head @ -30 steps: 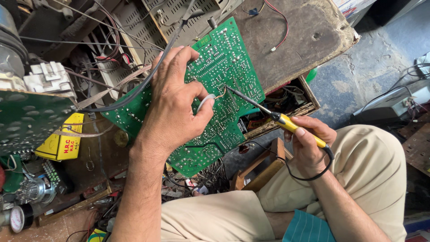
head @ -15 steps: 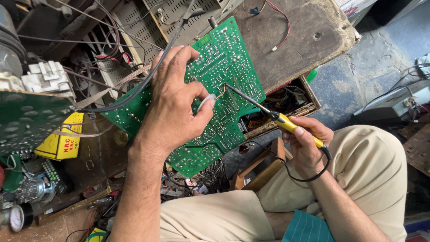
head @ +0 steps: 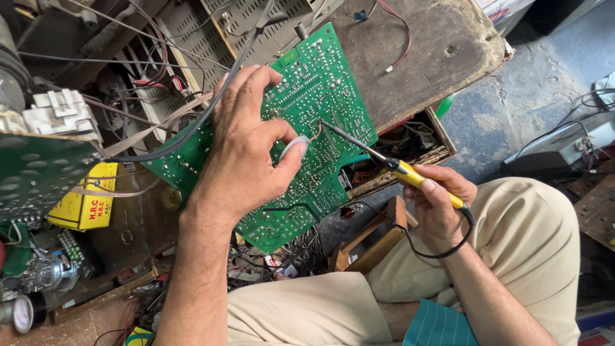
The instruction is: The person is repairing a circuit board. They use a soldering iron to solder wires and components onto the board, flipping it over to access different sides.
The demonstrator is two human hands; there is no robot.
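A large green printed circuit board [head: 301, 147] tilts over a cluttered workbench, solder side up. The left hand [head: 246, 150] grips its middle, pinching a thin wire. The right hand [head: 439, 202] clasps a yellow-handled soldering iron [head: 391, 165], tip touching the board

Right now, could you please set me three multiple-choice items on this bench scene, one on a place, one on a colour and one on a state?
1. Where does the soldering iron tip rest?
A. on the green circuit board
B. on the wooden table
C. on the floor

2. What colour is the iron's handle?
A. red
B. yellow
C. white

3. What is the left hand doing?
A. hanging free
B. resting flat on a knee
C. pressing on the board, pinching a thin wire

Answers: 1 A, the tip meets the board's solder side. 2 B, the grip in the right hand is yellow. 3 C, thumb and finger pinch the wire by the tip.
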